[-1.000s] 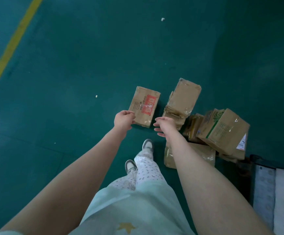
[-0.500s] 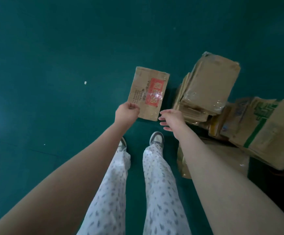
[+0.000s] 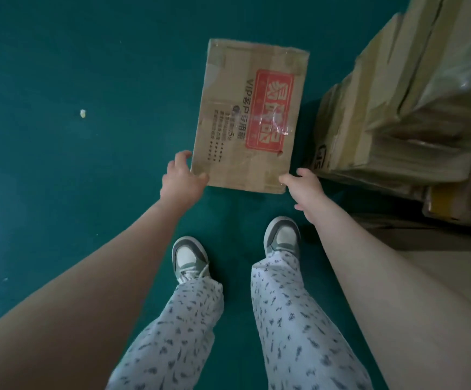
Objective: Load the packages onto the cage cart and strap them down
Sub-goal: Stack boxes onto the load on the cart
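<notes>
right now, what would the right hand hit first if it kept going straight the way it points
The red-labelled box: the right hand points at its near right corner, thumb seemingly touching it. The stack of cartons lies to the side of that line, though depth is unclear.

A single wide-angle camera on the person's head looks almost straight down past both bare forearms at the green floor [image 3: 88, 192], with the sneakers [image 3: 189, 257] at the near middle. It sits close: the cardboard box [image 3: 251, 108] fills the far middle, the left hand [image 3: 182, 181] and right hand [image 3: 306, 190] at its near corners, and the right edge cuts off the stack of cartons [image 3: 397, 108].
</notes>
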Available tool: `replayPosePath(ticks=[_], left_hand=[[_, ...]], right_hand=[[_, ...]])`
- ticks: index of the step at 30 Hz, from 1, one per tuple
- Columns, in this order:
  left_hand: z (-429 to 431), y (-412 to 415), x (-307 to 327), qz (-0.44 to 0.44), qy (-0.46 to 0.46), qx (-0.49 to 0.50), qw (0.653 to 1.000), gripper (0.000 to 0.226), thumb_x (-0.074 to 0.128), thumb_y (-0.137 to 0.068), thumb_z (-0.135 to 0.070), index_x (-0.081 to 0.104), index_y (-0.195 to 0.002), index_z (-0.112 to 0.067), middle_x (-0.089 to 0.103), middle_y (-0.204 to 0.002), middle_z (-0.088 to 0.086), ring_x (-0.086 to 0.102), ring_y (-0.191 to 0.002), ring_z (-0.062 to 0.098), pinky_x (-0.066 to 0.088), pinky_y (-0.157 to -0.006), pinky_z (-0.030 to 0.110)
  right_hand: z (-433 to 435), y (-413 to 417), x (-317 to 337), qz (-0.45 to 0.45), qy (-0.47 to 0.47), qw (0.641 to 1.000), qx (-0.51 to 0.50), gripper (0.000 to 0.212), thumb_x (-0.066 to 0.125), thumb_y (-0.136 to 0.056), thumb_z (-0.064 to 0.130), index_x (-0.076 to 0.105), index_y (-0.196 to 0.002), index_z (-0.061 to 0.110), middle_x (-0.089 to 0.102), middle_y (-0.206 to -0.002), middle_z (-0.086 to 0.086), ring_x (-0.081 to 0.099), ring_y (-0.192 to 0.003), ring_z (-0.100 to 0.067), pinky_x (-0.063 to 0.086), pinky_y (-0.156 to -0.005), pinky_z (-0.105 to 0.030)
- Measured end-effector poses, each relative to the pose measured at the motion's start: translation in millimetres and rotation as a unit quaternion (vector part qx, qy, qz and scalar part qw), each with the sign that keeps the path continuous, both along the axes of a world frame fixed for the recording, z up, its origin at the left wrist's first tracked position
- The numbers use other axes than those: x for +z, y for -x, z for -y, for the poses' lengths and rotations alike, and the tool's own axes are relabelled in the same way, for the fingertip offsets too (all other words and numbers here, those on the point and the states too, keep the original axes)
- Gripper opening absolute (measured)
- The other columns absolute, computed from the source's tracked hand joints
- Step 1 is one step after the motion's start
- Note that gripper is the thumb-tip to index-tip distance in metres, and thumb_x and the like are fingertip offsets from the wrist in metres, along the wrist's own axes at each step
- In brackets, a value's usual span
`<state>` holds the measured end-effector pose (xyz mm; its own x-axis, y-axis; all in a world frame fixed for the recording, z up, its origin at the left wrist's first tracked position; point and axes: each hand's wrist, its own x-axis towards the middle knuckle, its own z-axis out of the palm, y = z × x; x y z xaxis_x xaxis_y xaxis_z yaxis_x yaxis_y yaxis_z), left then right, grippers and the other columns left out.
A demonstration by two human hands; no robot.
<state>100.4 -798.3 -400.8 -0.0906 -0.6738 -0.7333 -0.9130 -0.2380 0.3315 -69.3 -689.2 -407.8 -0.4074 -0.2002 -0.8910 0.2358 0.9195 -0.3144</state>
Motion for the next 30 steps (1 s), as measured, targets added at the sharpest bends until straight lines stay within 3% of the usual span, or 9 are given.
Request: replayPosePath(ticks=[2, 4, 7, 10, 13, 16, 22, 27, 30], left_hand=[[1, -2, -19, -0.006, -0.039, 0.020, 0.999, 0.070, 0.054, -0.092, -0.029, 0.015, -0.150, -0.017, 0.031, -0.150, 0.004, 0.036, -0.133, 0.027, 0.035, -0.101, 0.034], [-2, 1, -32, -0.041, -0.082, 0.072, 0.993, 0.065, 0.055, -0.092, -0.030, 0.022, -0.147, -0.017, 0.042, -0.137, -0.002, 0.044, -0.120, 0.020, 0.036, -0.093, 0.031], [-2, 4, -36, -0.091, -0.087, 0.161, 0.979, 0.054, 0.057, -0.091, -0.035, 0.029, -0.136, -0.021, 0.045, -0.124, -0.005, 0.045, -0.106, 0.019, 0.043, -0.086, 0.040], [2, 6, -19, -0.134, -0.077, 0.209, 0.966, 0.044, 0.057, -0.091, -0.037, 0.031, -0.123, -0.023, 0.048, -0.122, -0.004, 0.052, -0.107, 0.023, 0.049, -0.081, 0.043], [15, 10, 16, -0.160, -0.052, 0.215, 0.962, 0.036, 0.059, -0.091, -0.035, 0.031, -0.110, -0.024, 0.051, -0.110, -0.004, 0.054, -0.092, 0.020, 0.048, -0.077, 0.036], [34, 13, 69, -0.179, -0.037, 0.192, 0.964, 0.037, 0.061, -0.090, -0.035, 0.032, -0.107, -0.021, 0.051, -0.096, -0.005, 0.052, -0.078, 0.017, 0.048, -0.072, 0.032], [54, 15, 203, -0.232, 0.001, 0.194, 0.953, 0.039, 0.063, -0.087, -0.038, 0.034, -0.107, -0.022, 0.054, -0.100, -0.006, 0.056, -0.088, 0.022, 0.050, -0.090, 0.043], [61, 30, 328, -0.281, 0.038, 0.197, 0.939, 0.041, 0.066, -0.086, -0.035, 0.035, -0.108, -0.021, 0.054, -0.099, -0.005, 0.053, -0.077, 0.018, 0.048, -0.072, 0.032], [62, 48, 407, -0.316, 0.046, 0.182, 0.930, 0.041, 0.066, -0.087, -0.034, 0.036, -0.111, -0.020, 0.053, -0.096, -0.005, 0.051, -0.074, 0.016, 0.046, -0.071, 0.031]], right_hand=[[0, -4, -14, 0.036, -0.005, 0.999, -0.025, 0.066, 0.053, -0.094, 0.031, 0.021, -0.150, 0.019, 0.033, -0.151, -0.004, 0.038, -0.132, -0.027, 0.037, -0.105, -0.048], [0, -10, -20, 0.084, 0.006, 0.995, -0.057, 0.063, 0.054, -0.094, 0.033, 0.022, -0.149, 0.026, 0.034, -0.149, 0.000, 0.036, -0.133, -0.027, 0.036, -0.103, -0.055], [4, -20, -19, 0.104, 0.038, 0.987, -0.119, 0.066, 0.052, -0.096, 0.033, 0.011, -0.148, 0.036, 0.026, -0.152, 0.004, 0.033, -0.134, -0.031, 0.038, -0.097, -0.066], [11, -23, -3, 0.109, 0.070, 0.978, -0.165, 0.063, 0.049, -0.098, 0.034, 0.010, -0.147, 0.039, 0.022, -0.154, 0.003, 0.033, -0.135, -0.035, 0.043, -0.088, -0.065], [22, -20, 32, 0.128, 0.091, 0.965, -0.210, 0.054, 0.049, -0.099, 0.028, 0.020, -0.144, 0.032, 0.028, -0.151, -0.002, 0.038, -0.130, -0.042, 0.046, -0.089, -0.061], [38, -14, 83, 0.116, 0.104, 0.964, -0.216, 0.053, 0.050, -0.098, 0.023, 0.023, -0.144, 0.024, 0.032, -0.149, -0.006, 0.044, -0.125, -0.040, 0.046, -0.097, -0.053], [63, -3, 210, 0.067, 0.181, 0.961, -0.197, 0.063, 0.054, -0.097, 0.021, 0.017, -0.149, 0.022, 0.032, -0.148, 0.000, 0.040, -0.131, -0.023, 0.042, -0.104, -0.046], [67, 10, 329, 0.023, 0.234, 0.956, -0.178, 0.055, 0.057, -0.094, 0.028, 0.031, -0.143, 0.027, 0.044, -0.140, 0.003, 0.048, -0.120, -0.019, 0.046, -0.099, -0.040], [59, 24, 407, -0.019, 0.267, 0.947, -0.175, 0.060, 0.059, -0.092, 0.032, 0.030, -0.145, 0.029, 0.044, -0.141, 0.003, 0.050, -0.120, -0.020, 0.048, -0.097, -0.038]])
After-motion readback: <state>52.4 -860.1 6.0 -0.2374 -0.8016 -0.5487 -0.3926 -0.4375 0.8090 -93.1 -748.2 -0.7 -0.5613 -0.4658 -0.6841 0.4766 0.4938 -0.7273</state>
